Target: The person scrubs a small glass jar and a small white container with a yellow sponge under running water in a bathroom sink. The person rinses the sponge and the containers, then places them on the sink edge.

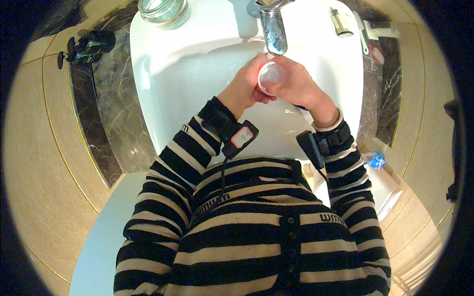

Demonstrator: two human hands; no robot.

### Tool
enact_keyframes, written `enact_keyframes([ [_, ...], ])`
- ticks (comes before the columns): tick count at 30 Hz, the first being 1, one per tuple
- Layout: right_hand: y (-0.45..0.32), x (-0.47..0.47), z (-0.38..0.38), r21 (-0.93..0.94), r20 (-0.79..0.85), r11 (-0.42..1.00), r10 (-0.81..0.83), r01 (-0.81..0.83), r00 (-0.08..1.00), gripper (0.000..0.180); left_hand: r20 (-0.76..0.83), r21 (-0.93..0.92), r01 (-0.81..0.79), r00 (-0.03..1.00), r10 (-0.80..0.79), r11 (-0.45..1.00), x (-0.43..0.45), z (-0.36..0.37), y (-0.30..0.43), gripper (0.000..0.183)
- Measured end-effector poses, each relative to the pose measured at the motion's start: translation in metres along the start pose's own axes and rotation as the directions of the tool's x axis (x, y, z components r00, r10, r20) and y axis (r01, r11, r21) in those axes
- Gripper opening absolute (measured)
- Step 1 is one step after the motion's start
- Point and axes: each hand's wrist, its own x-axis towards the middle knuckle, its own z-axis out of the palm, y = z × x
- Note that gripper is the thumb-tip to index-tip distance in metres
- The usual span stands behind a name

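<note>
Both my hands meet over a white washbasin (177,96), just below the spout of a chrome faucet (274,33). Between them is a small white cup (271,76), its round opening turned up towards the camera. My left hand (244,81) wraps the cup's left side, with fingertips showing beneath it. My right hand (301,81) holds the cup's right side, the thumb at or inside the rim. Whether water runs from the spout is hard to tell.
A glass jar (164,13) stands on the basin's back left corner, a small clear bottle (341,24) at the back right. Dark pump bottles (90,46) are on the marble counter (122,107) at left. A blue plastic wrapper (376,160) lies low at right.
</note>
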Motion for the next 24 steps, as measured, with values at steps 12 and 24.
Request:
enact_keyframes([
  [12,-0.021,-0.011,0.007,-0.254,-0.126,0.967,-0.026,-0.007,0.992,0.043,0.090,0.154,-0.153,0.986,0.141,0.976,-0.001,-0.006,-0.005,0.047],
  [24,-0.007,-0.010,0.007,-0.128,-0.311,0.983,-0.167,0.133,0.936,0.039,0.296,-0.027,-0.263,0.919,0.259,0.964,-0.010,-0.001,-0.001,0.045],
])
